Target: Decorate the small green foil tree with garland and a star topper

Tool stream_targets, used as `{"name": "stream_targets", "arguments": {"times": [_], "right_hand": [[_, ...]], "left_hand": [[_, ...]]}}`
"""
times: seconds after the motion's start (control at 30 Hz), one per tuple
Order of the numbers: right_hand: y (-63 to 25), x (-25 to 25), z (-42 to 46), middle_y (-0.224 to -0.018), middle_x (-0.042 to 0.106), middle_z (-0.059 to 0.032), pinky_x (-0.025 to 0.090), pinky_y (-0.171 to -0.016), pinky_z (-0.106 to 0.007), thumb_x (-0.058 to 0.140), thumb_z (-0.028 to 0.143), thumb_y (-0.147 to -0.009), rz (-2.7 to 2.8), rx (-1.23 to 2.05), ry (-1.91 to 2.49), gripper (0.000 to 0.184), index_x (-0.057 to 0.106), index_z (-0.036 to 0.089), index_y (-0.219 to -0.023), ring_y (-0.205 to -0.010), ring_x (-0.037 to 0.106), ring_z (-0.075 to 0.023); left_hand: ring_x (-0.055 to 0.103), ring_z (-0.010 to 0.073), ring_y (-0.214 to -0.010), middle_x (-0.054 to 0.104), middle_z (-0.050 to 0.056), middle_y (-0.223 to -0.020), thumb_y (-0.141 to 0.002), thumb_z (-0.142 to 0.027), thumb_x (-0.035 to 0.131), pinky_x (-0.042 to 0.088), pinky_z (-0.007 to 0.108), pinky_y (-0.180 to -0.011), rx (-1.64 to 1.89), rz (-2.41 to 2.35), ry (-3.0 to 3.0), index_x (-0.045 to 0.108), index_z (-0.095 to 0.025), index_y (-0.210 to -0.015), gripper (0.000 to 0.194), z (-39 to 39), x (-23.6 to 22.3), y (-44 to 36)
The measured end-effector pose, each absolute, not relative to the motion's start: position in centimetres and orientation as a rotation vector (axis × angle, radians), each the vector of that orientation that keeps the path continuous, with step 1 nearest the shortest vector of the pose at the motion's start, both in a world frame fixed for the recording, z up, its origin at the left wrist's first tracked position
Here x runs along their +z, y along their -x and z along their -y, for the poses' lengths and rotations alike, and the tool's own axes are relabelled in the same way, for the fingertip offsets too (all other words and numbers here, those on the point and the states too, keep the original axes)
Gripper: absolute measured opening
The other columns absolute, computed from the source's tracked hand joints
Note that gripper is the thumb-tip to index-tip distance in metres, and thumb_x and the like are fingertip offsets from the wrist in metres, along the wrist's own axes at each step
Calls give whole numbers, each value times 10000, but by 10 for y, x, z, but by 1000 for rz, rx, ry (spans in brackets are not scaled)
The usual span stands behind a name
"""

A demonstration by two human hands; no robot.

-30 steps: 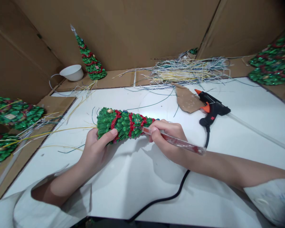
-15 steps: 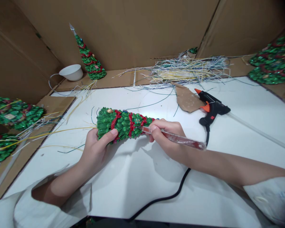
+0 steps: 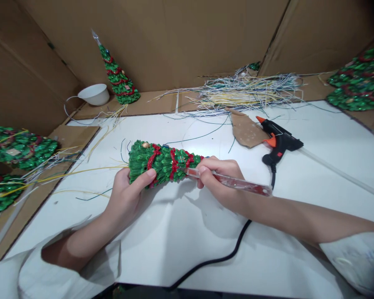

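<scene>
A small green Christmas tree ornament (image 3: pixel 163 161) with red garlands lies on its side above the white tabletop, its tip to the right. My left hand (image 3: pixel 129 189) is closed around its base end, thumb on the near side. Between the thumb and fingers of my right hand (image 3: pixel 218 172) is a slim tool with a clear, reddish-brown handle (image 3: pixel 243 185), perhaps a craft knife. Its thin point meets the tree's surface beside a red garland. The tree's tip is hidden behind my right hand. Yellow wire (image 3: pixel 90 169) runs left from the base.
A black glue gun (image 3: pixel 282 139) with an orange nozzle rests at right beside a cardboard scrap (image 3: pixel 247 131); its black cord (image 3: pixel 218 260) crosses the front. Loose wires (image 3: pixel 246 91) are heaped at the back. Other trees (image 3: pixel 120 81) and a white cup (image 3: pixel 95 95) stand along the cardboard edges.
The tree has shifted very slightly to the right in view. Both hands keep their hold, and the tool's point stays at nearly the same spot.
</scene>
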State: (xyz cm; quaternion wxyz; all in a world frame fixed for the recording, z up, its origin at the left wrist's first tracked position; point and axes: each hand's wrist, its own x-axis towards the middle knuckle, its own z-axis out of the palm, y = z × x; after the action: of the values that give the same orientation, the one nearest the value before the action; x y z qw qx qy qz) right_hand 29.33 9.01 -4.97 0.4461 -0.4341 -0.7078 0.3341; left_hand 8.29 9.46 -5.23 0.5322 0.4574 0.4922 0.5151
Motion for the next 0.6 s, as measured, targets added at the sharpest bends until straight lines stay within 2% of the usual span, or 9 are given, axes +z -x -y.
{"name": "stream_targets", "arguments": {"times": [0.13,0.6], "right_hand": [[-294,-50,-90,-563,525,30,361,-578,-245,433,178,-859,1697,842,1068,306,538,178,-571,-545,444,-82],[-293,-46,-91,-552,460,39,355,-612,-253,416,197,-873,1758,826,1111,309,471,186,-569,-543,422,-81]], "left_hand": [[659,161,-711,696,27,-770,-724,-294,740,565,261,-695,1232,-1154,-1102,724,-167,-791,144,-95,-52,-84],[648,173,-718,701,50,-788,-718,-290,742,569,282,-702,1206,-1175,-1105,715,-149,-779,155,-94,-51,-84]]}}
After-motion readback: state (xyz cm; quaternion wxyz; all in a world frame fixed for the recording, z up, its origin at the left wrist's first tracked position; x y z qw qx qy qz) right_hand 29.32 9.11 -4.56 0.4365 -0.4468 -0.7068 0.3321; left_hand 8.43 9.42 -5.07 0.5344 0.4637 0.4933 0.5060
